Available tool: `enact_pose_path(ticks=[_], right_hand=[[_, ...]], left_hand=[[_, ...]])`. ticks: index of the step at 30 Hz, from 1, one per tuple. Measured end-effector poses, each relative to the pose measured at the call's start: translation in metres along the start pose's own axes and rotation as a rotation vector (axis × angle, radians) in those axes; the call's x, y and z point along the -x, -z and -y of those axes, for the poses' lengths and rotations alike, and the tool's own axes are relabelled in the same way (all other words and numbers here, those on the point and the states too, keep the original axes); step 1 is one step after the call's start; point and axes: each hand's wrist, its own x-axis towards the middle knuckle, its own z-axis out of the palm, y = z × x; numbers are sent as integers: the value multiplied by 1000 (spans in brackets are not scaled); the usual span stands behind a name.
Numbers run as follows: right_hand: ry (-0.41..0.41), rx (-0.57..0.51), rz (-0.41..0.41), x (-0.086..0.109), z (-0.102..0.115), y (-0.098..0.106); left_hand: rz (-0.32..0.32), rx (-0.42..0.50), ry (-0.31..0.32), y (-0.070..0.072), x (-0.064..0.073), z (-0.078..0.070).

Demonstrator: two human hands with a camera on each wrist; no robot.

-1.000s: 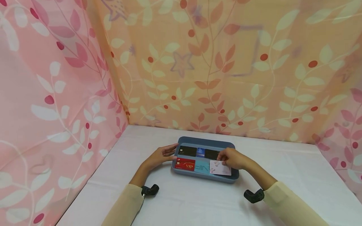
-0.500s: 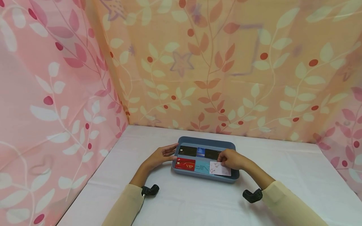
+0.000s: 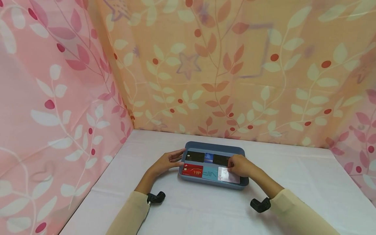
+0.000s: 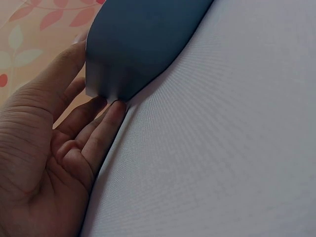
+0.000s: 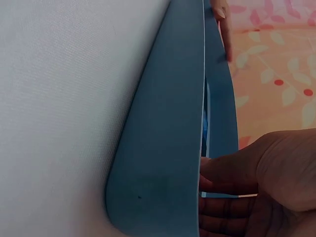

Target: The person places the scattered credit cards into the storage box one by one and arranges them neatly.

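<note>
In the head view a blue-grey tray (image 3: pixel 215 146) lies on the white table. My left hand (image 3: pixel 165 163) touches its left end with extended fingers, thumb nearer the front corner. At the tray's right side my right hand (image 3: pixel 241 165) pinches a white card with a pink pattern (image 3: pixel 229 177) at its upper edge, glare on the card's face. Left of it in the front row lie a teal card (image 3: pixel 210 173) and a red VIP card (image 3: pixel 192 170). Behind are a black VIP card (image 3: pixel 194 157), a blue card (image 3: pixel 209 158) and another black card (image 3: pixel 220 160), partly hidden by my right hand.
White cloth (image 3: pixel 199 212) covers the table around the tray. An orange patterned curtain (image 3: pixel 217 71) stands behind it, with a pink one (image 3: pixel 73 107) at the left. Black wrist cameras (image 3: pixel 156 197) sit on both wrists.
My right hand has shifted slightly left over the white card, which now catches the light and shows less of its pattern. My left hand and the tray look the same.
</note>
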Motion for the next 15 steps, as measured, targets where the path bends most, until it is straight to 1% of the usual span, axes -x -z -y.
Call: enact_pose_path(ticks=[4,13,15], right_hand=[[-11,25,-26,1,2,-2],[-90,53,-52,4,6,-4],[-94,63,-59,4,7,-4]], left_hand=[[0,-2,-4,-1,1,-1],[-2,4,-7,-2,1,-3],[0,7,-9,-2,1,-3]])
